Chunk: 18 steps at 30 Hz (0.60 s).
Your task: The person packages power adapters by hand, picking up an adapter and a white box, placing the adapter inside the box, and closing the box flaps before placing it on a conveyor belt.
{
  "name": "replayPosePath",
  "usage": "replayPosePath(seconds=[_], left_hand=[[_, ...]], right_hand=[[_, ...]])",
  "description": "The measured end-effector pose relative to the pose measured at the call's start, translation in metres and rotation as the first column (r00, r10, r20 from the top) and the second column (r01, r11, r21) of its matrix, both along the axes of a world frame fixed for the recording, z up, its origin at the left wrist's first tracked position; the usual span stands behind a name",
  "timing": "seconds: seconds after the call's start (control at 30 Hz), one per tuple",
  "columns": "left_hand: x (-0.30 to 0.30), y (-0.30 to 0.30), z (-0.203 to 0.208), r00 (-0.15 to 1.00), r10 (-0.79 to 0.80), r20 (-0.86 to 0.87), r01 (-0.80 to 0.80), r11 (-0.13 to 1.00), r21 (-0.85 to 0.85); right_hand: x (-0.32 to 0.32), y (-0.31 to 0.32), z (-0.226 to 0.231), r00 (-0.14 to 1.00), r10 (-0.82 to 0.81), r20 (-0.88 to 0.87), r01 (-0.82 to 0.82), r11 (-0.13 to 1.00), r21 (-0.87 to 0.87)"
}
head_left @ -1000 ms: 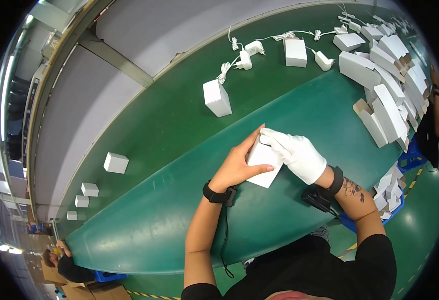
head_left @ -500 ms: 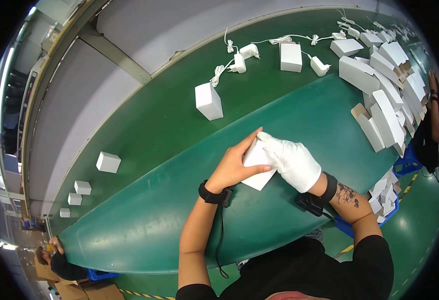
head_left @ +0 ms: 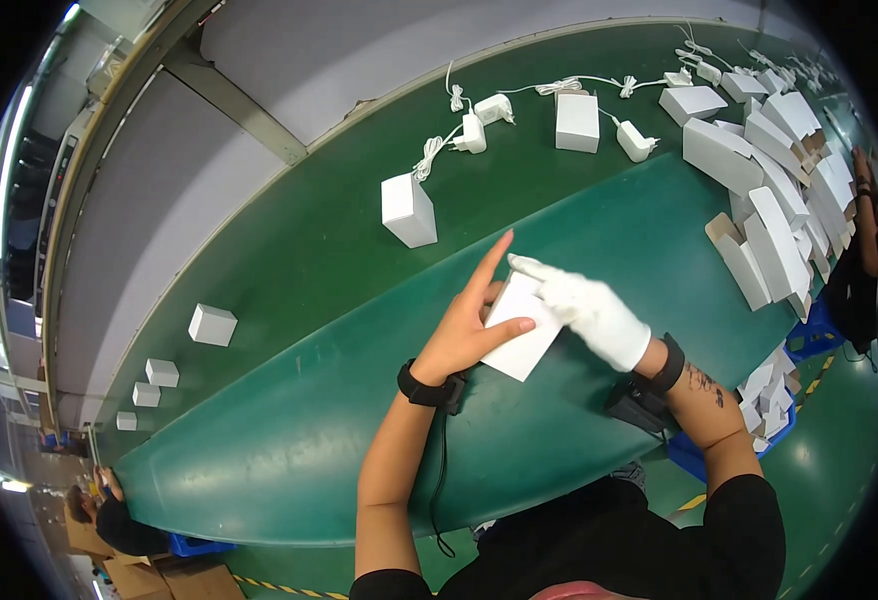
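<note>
A small white box [head_left: 524,345] is between my hands above the near green table surface. My bare left hand [head_left: 471,325] grips it from the left, thumb across its face and forefinger stretched out past its far edge. My right hand [head_left: 594,318], in a white glove, has its fingers bent over the far right part of the same box. The gloved fingers hide that end, so I cannot tell whether its flap is closed. Ahead, on the darker green strip, stands another white box [head_left: 409,212].
White plug chargers [head_left: 471,134] with bundled cables lie along the far strip, near another white box [head_left: 577,124]. Flattened and part-folded cartons [head_left: 759,220] pile up at right. Several small boxes [head_left: 213,325] stand at far left. A blue bin [head_left: 784,425] holds white pieces below right.
My left forefinger has lifted and straightened away from the box. The gloved hand has shifted slightly right, its fingers still at the far end. The boxes on the strip sit slightly further left in view.
</note>
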<state>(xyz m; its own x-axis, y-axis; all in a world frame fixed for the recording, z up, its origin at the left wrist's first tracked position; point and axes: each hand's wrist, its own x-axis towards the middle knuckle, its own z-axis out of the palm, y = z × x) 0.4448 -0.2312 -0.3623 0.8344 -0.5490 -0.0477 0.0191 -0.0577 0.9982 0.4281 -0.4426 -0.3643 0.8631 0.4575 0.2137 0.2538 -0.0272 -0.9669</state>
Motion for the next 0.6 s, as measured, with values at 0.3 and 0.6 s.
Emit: replayPosePath(seconds=[0.3,0.6], left_hand=[[-0.004,-0.009,0.002,0.95,0.009,0.312,-0.102,0.954,0.283],[-0.006,-0.015,0.006,0.927,0.0,0.375,-0.145,0.922,0.359]], right_hand=[[-0.002,0.007,-0.019,0.946,-0.126,0.3,0.213,0.936,-0.279],[0.008,0.002,-0.018,0.971,-0.143,0.19,0.184,0.959,-0.215]])
